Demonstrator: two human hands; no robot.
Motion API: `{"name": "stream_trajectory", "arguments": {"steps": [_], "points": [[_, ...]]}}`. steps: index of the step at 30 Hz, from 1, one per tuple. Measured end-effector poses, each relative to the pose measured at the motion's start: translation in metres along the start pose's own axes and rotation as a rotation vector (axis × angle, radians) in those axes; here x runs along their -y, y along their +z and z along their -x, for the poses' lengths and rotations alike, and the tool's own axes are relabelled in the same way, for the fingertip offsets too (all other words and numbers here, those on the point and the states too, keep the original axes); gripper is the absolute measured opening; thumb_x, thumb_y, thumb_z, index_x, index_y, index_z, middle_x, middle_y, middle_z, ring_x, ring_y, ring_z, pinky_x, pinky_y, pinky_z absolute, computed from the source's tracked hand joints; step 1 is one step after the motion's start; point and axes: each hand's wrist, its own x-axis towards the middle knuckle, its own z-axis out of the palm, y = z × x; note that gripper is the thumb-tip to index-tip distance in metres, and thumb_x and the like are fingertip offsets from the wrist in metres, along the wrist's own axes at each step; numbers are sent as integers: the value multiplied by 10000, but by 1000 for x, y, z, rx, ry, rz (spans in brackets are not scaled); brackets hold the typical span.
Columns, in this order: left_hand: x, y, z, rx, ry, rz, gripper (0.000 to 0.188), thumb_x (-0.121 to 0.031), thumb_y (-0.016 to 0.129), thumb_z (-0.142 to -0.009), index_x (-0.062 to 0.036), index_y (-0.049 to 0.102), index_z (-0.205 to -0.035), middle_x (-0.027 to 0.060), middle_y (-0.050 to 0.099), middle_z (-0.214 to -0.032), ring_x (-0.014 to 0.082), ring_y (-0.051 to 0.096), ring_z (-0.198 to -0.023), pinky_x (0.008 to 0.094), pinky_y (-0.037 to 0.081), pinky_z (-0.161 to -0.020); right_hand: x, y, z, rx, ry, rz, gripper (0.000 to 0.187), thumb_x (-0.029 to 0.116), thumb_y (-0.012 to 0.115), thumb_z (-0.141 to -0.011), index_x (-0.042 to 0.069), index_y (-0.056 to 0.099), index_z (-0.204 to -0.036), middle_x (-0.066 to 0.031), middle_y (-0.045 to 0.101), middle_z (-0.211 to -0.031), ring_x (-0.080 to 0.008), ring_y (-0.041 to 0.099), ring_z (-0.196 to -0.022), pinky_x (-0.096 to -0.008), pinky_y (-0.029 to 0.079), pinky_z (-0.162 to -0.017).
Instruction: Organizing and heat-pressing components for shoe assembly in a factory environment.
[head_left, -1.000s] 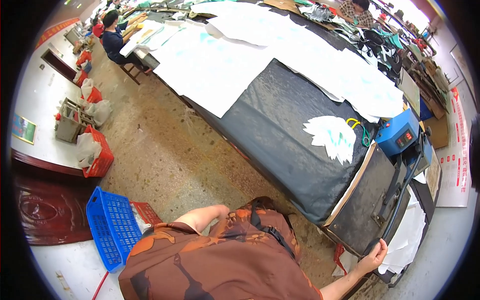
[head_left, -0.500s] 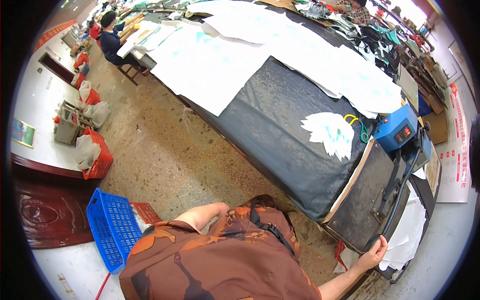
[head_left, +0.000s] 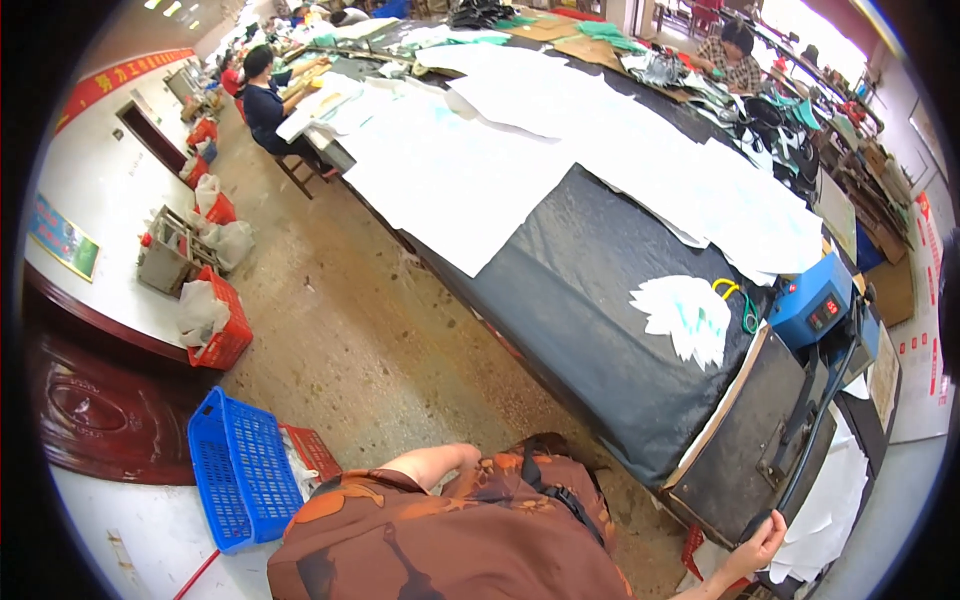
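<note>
My right hand (head_left: 758, 549) is closed around the dark grip at the end of a long black lever (head_left: 808, 455). That lever belongs to a heat press with a blue control box (head_left: 812, 300) and a flat dark platen (head_left: 722, 445), which looks lowered. Part of my left arm (head_left: 435, 464) shows against my brown patterned clothing; its fingers are hidden. A fanned pile of white cut pieces (head_left: 688, 318) lies on the black-covered table (head_left: 560, 270), beside scissors with yellow and green handles (head_left: 738, 303).
Large white sheets (head_left: 460, 165) spread over the table. More white sheets (head_left: 825, 500) lie right of the press. A blue plastic basket (head_left: 240, 470) and red baskets (head_left: 222, 325) stand along the left wall. One person (head_left: 270, 105) sits at the table's far left, another (head_left: 728, 60) at the far right.
The view has tilted up a little and shifted, so the scene sits lower and further right. My right hand stays on the lever's end; the cut pieces and scissors lie as before.
</note>
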Motion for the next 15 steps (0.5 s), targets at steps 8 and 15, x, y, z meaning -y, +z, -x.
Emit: {"name": "stream_trajectory", "arguments": {"steps": [8,15], "points": [[31,20,-21,-84,-7,36,314,-241,667,-730,-15,702,-945,183,681,-981,326,653,-929,415,491,-776,16,3,5,-13,2,101,178,119,502,-965,17,616,-1058,-65,625,-1028,-171,580,-950,-266,442,-867],[-29,-26,69,-140,-18,163,441,-293,597,-812,-100,591,-1209,189,622,-1067,342,612,-995,434,486,-814,77,4,12,-38,-10,91,183,114,545,-924,-2,661,-1004,-152,659,-951,-268,603,-846,-340,475,-797]]}}
